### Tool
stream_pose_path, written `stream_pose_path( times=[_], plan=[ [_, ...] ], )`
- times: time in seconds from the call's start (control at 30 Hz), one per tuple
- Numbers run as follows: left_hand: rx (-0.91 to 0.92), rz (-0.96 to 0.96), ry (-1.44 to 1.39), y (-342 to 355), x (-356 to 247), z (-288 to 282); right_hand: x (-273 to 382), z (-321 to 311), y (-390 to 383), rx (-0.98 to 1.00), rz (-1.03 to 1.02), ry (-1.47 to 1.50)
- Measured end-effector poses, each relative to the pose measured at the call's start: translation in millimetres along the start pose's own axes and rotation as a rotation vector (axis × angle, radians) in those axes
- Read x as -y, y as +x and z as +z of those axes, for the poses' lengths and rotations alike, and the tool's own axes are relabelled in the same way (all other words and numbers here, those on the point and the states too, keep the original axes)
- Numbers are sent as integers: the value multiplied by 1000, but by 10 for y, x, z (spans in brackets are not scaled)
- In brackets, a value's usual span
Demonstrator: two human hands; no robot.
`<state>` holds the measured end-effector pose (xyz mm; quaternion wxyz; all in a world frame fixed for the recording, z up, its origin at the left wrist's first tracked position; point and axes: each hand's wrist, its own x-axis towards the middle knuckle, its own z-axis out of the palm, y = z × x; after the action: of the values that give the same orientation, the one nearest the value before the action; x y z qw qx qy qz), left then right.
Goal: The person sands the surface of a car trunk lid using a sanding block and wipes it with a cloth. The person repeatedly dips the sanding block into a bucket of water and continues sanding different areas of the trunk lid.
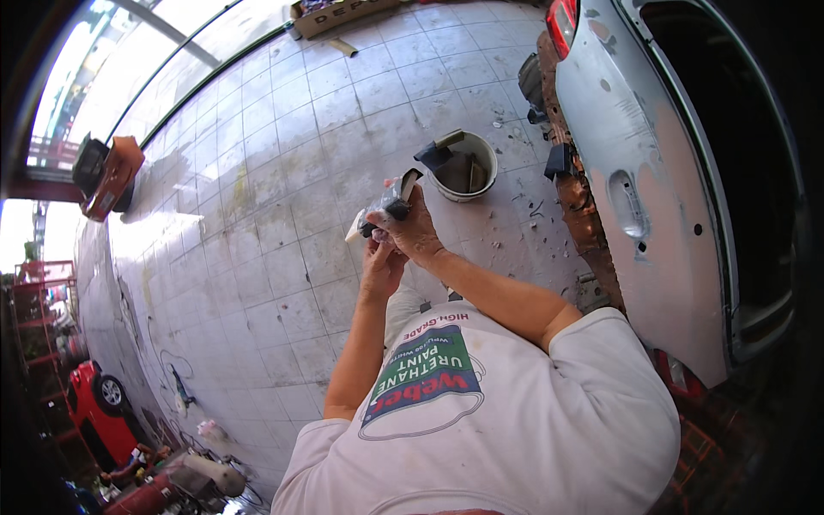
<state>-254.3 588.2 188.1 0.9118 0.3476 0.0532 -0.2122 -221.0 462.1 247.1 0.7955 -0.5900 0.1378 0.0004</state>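
Over the tiled floor, my right hand (414, 230) is closed around a dark block-like thing (398, 206) with pale edges and what looks like clear film on it. Its exact kind does not show. My left hand (383, 268) is just below, fingers pinched together at the near end of the block, by a small pinkish bit (379, 236). What those fingers hold is partly hidden. Just beyond my right hand stands a whitish bucket (464, 196), with a dark piece (434, 156) and a tan strip leaning on its rim and more brownish pieces inside.
To the right is a car body (631, 172) with patchy grey and pinkish panels and a red tail light (562, 26). Scraps (532, 210) litter the floor beside it. An orange machine (116, 176) stands far left, a red car (101, 412) lower left, a cardboard box (343, 12) at the back.
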Motion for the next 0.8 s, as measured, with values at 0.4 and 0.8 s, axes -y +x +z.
stream_pose_path(
  times=[0.4,0.8],
  plan=[
    [-288,-922,958,887,-1226,-2996,-643,-2176,-1523,-652,855,-1038],
    [-19,-1329,1093,2704,-2745,-3450,-1824,476,-3728,-1364,1496,71]
  ],
)
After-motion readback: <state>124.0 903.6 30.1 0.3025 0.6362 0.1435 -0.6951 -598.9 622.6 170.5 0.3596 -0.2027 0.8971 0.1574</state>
